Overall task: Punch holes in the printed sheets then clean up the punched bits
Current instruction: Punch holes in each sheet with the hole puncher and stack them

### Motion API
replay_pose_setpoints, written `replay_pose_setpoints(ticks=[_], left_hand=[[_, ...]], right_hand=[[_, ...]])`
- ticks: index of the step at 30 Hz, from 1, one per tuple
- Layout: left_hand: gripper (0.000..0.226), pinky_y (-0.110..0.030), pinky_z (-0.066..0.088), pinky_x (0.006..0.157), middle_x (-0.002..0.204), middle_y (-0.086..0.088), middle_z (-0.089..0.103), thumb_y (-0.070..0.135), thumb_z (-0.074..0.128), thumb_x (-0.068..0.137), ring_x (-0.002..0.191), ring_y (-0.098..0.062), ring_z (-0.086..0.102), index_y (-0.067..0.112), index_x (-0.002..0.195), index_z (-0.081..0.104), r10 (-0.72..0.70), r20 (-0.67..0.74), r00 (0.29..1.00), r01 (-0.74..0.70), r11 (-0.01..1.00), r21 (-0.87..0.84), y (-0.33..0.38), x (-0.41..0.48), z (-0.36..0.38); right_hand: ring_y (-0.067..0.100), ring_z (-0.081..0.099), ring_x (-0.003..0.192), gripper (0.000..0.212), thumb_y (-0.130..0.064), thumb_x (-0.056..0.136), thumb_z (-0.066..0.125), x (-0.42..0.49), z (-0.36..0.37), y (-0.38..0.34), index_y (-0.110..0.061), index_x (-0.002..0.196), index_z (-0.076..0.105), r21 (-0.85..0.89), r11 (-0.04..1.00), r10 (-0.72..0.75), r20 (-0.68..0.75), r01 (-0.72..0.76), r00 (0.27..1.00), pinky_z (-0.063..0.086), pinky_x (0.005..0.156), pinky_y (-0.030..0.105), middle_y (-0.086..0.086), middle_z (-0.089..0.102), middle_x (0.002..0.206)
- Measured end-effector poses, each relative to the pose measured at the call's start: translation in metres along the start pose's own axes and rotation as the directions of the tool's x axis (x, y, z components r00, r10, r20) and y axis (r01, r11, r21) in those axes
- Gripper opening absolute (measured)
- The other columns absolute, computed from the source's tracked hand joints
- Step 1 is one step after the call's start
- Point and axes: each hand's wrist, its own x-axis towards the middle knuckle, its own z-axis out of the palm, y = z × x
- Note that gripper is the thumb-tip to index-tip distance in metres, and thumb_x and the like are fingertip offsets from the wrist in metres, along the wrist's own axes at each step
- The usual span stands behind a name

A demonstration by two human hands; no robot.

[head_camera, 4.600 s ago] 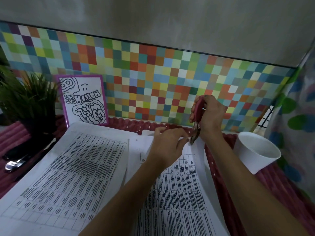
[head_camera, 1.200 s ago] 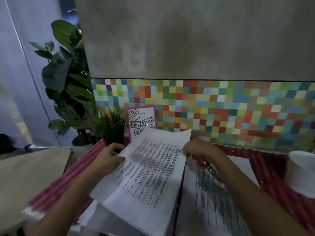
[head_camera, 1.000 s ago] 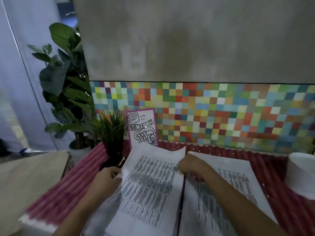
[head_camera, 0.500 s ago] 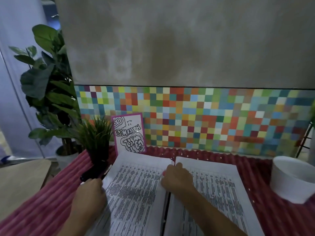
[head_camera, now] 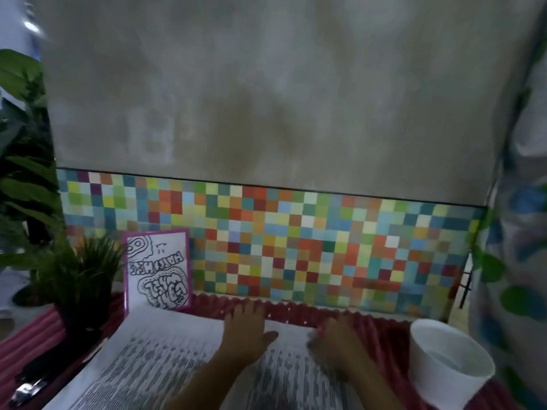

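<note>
Down at the lower centre of the frame, the printed sheets [head_camera: 154, 368] lie side by side on the red ribbed bench [head_camera: 381, 327]. The left hand [head_camera: 245, 329] rests flat on their far edge, fingers straight and thumb spread, gripping nothing. The right hand [head_camera: 334, 340] sits just beside it on the paper, too blurred to tell its grip. A few white punched bits [head_camera: 269, 315] dot the bench past the fingertips. A white cup [head_camera: 444, 368] stands at lower right.
</note>
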Motion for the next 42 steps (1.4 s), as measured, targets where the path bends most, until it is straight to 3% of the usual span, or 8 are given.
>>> replay_pose_setpoints(ticks=[4, 9, 18, 24, 28, 33, 38, 42], left_hand=[[0.070, -0.053, 0.026, 0.108, 0.148, -0.004, 0.038, 0.069, 0.034, 0.089, 0.133, -0.029, 0.037, 0.023, 0.142, 0.044, -0.015, -0.013, 1.000, 0.016, 0.995, 0.103, -0.009, 0.010, 0.020], [0.054, -0.037, 0.056, 0.060, 0.075, 0.012, 0.069, 0.070, 0.036, 0.072, 0.068, -0.012, 0.067, 0.033, 0.073, 0.074, 0.138, -0.250, 0.958, -0.088, 0.976, 0.200, -0.017, 0.004, 0.038], [0.055, -0.031, 0.032, 0.075, 0.087, 0.000, 0.067, 0.059, 0.042, 0.078, 0.081, -0.024, 0.063, 0.016, 0.106, 0.062, 0.168, -0.354, 0.920, -0.234, 0.960, -0.154, -0.013, 0.001, 0.035], [0.043, -0.037, 0.042, 0.100, 0.107, -0.005, 0.069, 0.026, 0.064, 0.088, 0.098, -0.020, 0.063, 0.011, 0.128, 0.055, 0.216, -0.384, 0.898, -0.325, 0.912, -0.248, -0.006, -0.002, 0.033], [0.057, -0.025, 0.053, 0.083, 0.111, -0.003, 0.064, 0.012, 0.068, 0.085, 0.094, -0.015, 0.062, 0.018, 0.136, 0.044, 0.107, -0.360, 0.927, -0.324, 0.714, -0.621, 0.000, -0.009, 0.024], [0.105, -0.029, 0.048, 0.097, 0.134, -0.005, 0.041, 0.017, 0.087, 0.058, 0.123, -0.022, 0.045, 0.016, 0.144, 0.027, -0.149, -0.129, 0.980, -0.060, 0.395, -0.917, -0.006, -0.004, 0.017], [0.118, -0.052, 0.050, 0.097, 0.132, -0.017, 0.046, 0.018, 0.080, 0.033, 0.119, -0.035, 0.052, 0.017, 0.140, 0.031, -0.196, 0.013, 0.981, 0.048, 0.176, -0.983, -0.011, 0.000, 0.020], [0.089, -0.037, 0.057, 0.088, 0.136, 0.006, 0.042, -0.018, 0.063, 0.067, 0.113, -0.017, 0.059, 0.020, 0.142, 0.032, -0.109, -0.262, 0.959, -0.233, 0.226, -0.946, -0.004, -0.007, 0.018]], right_hand=[[0.024, 0.064, 0.093, 0.052, -0.059, 0.057, 0.048, 0.028, 0.021, 0.021, -0.020, 0.089, 0.058, 0.006, 1.000, 0.009, 0.090, -0.009, 0.996, 0.050, 0.078, 0.028, 0.014, 0.056, 0.128], [0.025, 0.059, 0.096, 0.051, -0.057, 0.062, 0.062, 0.020, 0.019, 0.018, -0.018, 0.095, 0.060, 0.074, 0.997, -0.006, 0.020, 0.005, 1.000, 0.051, 0.077, 0.032, 0.008, 0.058, 0.111], [0.031, 0.053, 0.115, 0.047, -0.052, 0.077, 0.061, -0.001, 0.009, 0.010, -0.032, 0.119, 0.059, 0.031, 0.999, -0.036, -0.032, 0.037, 0.999, 0.050, 0.091, 0.038, 0.009, 0.038, 0.129], [0.033, 0.057, 0.110, 0.041, -0.046, 0.081, 0.063, -0.005, 0.010, 0.005, -0.032, 0.120, 0.064, 0.055, 0.998, -0.018, -0.076, 0.022, 0.997, 0.050, 0.092, 0.040, 0.007, 0.037, 0.125], [0.036, 0.052, 0.116, 0.052, -0.032, 0.081, 0.064, -0.005, 0.014, -0.003, -0.044, 0.130, 0.053, 0.056, 0.993, -0.101, -0.107, 0.107, 0.989, 0.051, 0.094, 0.043, 0.011, 0.033, 0.139], [0.028, 0.054, 0.102, 0.013, -0.034, 0.070, 0.059, -0.005, 0.018, -0.006, -0.047, 0.068, 0.057, 0.103, 0.986, -0.124, -0.050, 0.129, 0.991, 0.052, 0.080, 0.039, 0.003, 0.054, 0.100], [0.022, 0.060, 0.104, 0.062, -0.035, 0.075, 0.062, 0.004, 0.007, -0.017, -0.042, 0.135, 0.050, 0.114, 0.968, -0.222, -0.015, 0.222, 0.975, 0.054, 0.088, 0.039, 0.002, 0.052, 0.125], [0.010, 0.064, 0.086, 0.033, -0.025, 0.084, 0.071, 0.006, -0.006, -0.036, -0.040, 0.113, 0.065, 0.384, 0.873, -0.326, 0.001, 0.301, 0.945, 0.055, 0.076, 0.029, -0.014, 0.066, 0.101]])
